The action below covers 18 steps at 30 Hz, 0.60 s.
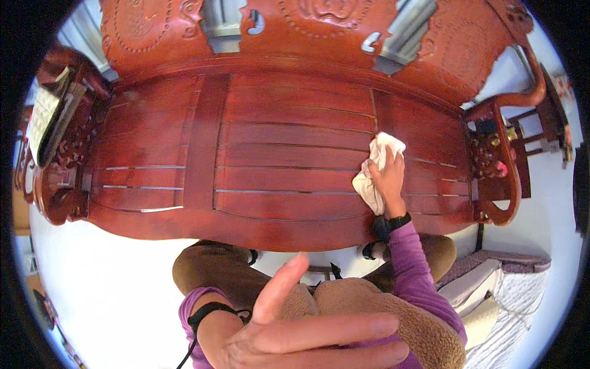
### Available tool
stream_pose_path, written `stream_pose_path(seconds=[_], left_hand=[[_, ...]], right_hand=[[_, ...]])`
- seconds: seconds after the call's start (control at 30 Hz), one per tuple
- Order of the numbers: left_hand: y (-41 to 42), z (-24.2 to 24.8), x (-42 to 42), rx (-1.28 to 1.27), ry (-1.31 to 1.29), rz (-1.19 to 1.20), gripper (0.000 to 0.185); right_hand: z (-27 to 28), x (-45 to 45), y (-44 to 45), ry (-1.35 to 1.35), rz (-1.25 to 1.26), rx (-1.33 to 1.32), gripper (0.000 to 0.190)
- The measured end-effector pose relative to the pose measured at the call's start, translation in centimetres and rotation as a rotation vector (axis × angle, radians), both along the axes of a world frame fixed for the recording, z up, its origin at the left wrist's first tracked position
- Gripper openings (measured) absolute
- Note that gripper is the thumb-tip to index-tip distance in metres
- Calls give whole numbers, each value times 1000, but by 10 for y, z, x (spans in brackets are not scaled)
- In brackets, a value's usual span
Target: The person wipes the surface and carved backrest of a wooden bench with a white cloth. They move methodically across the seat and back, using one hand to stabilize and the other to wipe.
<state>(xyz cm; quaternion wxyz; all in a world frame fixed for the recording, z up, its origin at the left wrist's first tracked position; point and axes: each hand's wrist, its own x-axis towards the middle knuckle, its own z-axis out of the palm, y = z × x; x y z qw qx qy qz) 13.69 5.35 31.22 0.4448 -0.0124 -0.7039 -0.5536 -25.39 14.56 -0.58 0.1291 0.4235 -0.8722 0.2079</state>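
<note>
A crumpled cream cloth (379, 154) lies on the slatted seat of a reddish-brown carved wooden bench (295, 159). My right hand (390, 177) presses on the cloth right of the seat's middle, its fingers spread over the fabric. A dark band circles that wrist below a purple sleeve. Close to the camera, my left hand (309, 330) is raised in front of my body, thumb up and fingers apart. It holds nothing and touches no part of the bench. The lower edge of the picture cuts off part of this hand.
A carved backrest (322, 23) runs along the far side. Carved armrests (511, 161) bound the seat, with a folded pale item (44, 117) draped over the left one. Small objects lie beyond the right armrest. A cushioned seat (479, 295) stands at lower right.
</note>
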Motion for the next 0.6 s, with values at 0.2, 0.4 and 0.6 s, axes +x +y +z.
stream_pose_path(seconds=[0.2,0.4,0.6], left_hand=[[-43,-11,2,-3,-74,206,46],[-112,-44,17,48,266,903,35],[-164,-57,34,30,617,954,50]], right_hand=[[12,5,-128,-64,312,101,82],[17,44,-251,-36,492,165,85],[25,132,-346,-144,799,98,83]])
